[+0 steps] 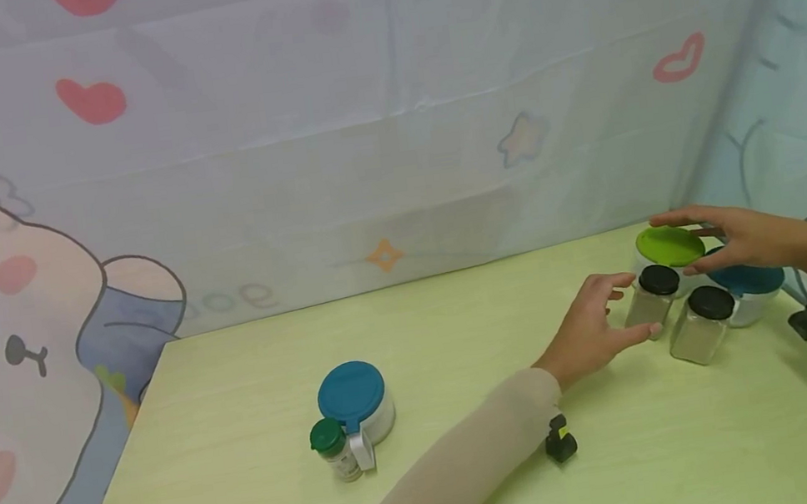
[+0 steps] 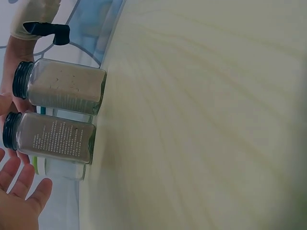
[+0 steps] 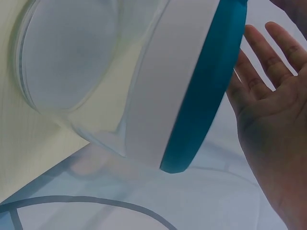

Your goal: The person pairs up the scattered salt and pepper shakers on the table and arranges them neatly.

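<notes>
Two square glass jars with black lids stand close together at the table's right: a left jar [image 1: 649, 306] and a nearer right jar [image 1: 702, 326]. My left hand [image 1: 585, 332] is beside the left jar, thumb and fingers spread around its near side. Printed text shows on one jar [image 2: 55, 138] in the left wrist view, with a gap between it and my fingers [image 2: 23, 181]. Over the green-lidded container [image 1: 670, 247] and the blue-lidded container [image 1: 749, 281] hovers my right hand [image 1: 757, 240], fingers stretched out. The right wrist view shows its palm beside the blue lid [image 3: 206, 91].
Left of centre, another blue-lidded container [image 1: 353, 397] with a pale handle stands against a small green-capped shaker [image 1: 339, 453]. A printed cloth [image 1: 333, 168] hangs along the back edge of the pale yellow table [image 1: 251, 489] and continues on the right. Black wrist devices sit on both sleeves.
</notes>
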Motion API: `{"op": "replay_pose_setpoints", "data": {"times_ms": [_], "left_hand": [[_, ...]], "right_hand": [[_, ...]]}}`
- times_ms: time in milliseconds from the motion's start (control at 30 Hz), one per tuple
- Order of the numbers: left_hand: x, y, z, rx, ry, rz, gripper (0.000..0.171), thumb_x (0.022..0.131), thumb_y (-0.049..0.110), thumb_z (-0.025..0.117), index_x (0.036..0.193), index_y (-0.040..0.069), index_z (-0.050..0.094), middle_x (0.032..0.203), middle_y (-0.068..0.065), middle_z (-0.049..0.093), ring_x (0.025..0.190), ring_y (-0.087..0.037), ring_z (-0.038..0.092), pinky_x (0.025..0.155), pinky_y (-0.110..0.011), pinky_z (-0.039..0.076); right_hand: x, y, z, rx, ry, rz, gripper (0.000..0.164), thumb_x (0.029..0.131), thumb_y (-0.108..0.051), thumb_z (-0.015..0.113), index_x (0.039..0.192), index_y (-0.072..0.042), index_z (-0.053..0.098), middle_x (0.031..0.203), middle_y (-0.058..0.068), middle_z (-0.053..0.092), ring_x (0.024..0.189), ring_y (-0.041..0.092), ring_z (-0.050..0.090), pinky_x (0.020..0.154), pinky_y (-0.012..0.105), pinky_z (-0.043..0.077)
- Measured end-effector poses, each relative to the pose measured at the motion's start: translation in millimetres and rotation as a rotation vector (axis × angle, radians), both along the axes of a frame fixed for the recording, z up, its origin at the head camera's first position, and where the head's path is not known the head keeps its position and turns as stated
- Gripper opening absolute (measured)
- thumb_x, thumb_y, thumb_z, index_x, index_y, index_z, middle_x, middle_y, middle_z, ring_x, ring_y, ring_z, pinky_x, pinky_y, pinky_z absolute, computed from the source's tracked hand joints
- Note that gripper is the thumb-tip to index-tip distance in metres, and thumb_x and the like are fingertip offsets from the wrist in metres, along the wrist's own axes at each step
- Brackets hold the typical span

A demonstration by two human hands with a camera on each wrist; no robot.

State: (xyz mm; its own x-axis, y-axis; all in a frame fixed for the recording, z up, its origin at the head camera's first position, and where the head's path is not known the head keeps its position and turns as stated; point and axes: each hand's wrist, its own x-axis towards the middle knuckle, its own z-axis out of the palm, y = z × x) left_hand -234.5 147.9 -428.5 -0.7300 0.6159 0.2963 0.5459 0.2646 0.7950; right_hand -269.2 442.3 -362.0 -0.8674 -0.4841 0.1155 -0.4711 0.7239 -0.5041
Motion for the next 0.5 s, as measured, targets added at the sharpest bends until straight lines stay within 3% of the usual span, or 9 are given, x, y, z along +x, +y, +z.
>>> {"op": "replay_pose_setpoints", "data": {"times_ms": [333, 500], "left_hand": [[-2.1, 7.4, 0.4, -0.003, -0.004, 0.008, 0.066, 0.093, 0.034, 0.075, 0.150, 0.018, 0.046, 0.145, 0.006, 0.046, 0.126, -0.011, 0.053, 0.100, -0.015, 0.043], [-4.1, 9.7, -0.8, 0.003, -0.015, 0.011, 0.066, 0.093, 0.035, 0.075, 0.150, 0.018, 0.045, 0.146, 0.007, 0.045, 0.126, -0.011, 0.052, 0.100, -0.016, 0.045]], "right_hand": [[-7.5, 0.1, -0.1, -0.013, 0.014, 0.021, 0.076, 0.085, -0.014, 0.083, 0.152, -0.016, 0.047, 0.146, -0.005, 0.051, 0.124, -0.009, 0.045, 0.093, 0.008, 0.036], [-9.3, 2.1, -2.2, 0.006, 0.007, 0.008, 0.076, 0.086, -0.014, 0.083, 0.152, -0.017, 0.046, 0.145, -0.009, 0.051, 0.122, -0.007, 0.048, 0.094, 0.020, 0.044]]}}
